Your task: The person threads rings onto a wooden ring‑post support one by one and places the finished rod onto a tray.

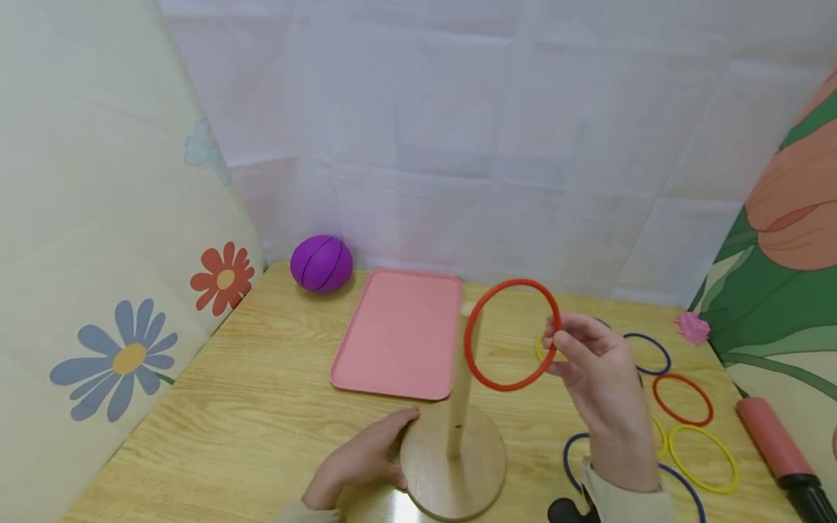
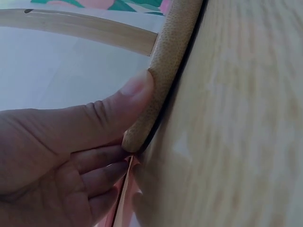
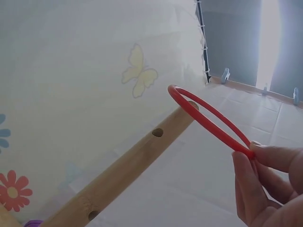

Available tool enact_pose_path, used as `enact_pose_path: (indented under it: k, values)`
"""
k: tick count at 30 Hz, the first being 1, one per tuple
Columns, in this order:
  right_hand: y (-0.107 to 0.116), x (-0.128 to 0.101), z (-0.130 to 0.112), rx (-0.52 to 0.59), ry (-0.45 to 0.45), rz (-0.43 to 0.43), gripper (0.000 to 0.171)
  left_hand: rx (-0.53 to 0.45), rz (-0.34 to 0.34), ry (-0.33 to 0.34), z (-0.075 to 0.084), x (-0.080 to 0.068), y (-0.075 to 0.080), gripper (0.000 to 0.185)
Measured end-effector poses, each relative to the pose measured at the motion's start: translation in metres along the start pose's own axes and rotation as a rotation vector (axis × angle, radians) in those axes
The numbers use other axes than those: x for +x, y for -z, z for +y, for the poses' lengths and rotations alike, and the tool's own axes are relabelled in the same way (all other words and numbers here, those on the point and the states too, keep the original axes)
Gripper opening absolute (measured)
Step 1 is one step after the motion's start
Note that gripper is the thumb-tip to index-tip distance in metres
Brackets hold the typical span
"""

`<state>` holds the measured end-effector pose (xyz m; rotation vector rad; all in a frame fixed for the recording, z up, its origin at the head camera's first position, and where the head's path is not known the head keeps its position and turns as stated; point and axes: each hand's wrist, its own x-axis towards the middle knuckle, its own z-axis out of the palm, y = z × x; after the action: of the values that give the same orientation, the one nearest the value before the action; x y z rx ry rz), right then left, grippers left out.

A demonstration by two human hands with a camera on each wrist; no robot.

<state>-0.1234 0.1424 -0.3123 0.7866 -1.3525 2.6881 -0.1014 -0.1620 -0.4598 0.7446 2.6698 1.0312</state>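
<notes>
Red ring (image 1: 506, 387), 1, pinched by right hand (image 1: 604, 381) near post top of wooden stand (image 1: 455, 428), 1. Left hand (image 1: 366, 450) grips stand's base rim. Right of stand: second red ring (image 1: 676, 376), at least two blue rings (image 1: 567, 457), two yellow rings (image 1: 736, 472); right hand obscures some. Beyond-left of stand: 1 pink tray (image 1: 399, 334), 1 purple ball (image 1: 322, 264).

Red ring (image 1: 506, 387), tan stand (image 1: 451, 483), pink tray (image 1: 402, 334), purple ball (image 1: 322, 264) (lined in black), grained yellowish table (image 1: 261, 378)
</notes>
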Motion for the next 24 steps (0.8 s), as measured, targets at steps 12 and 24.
enact_pose_path:
  k: [12,24]
  values:
    - [-0.003,0.002,0.006,-0.037,-0.036,0.037,0.027,-0.005,-0.004,0.012,0.011,0.007,-0.006,0.096]
    - [0.016,-0.005,0.021,-0.225,-0.225,0.051,0.029,-0.012,0.012,-0.009,0.012,0.012,-0.010,0.096]
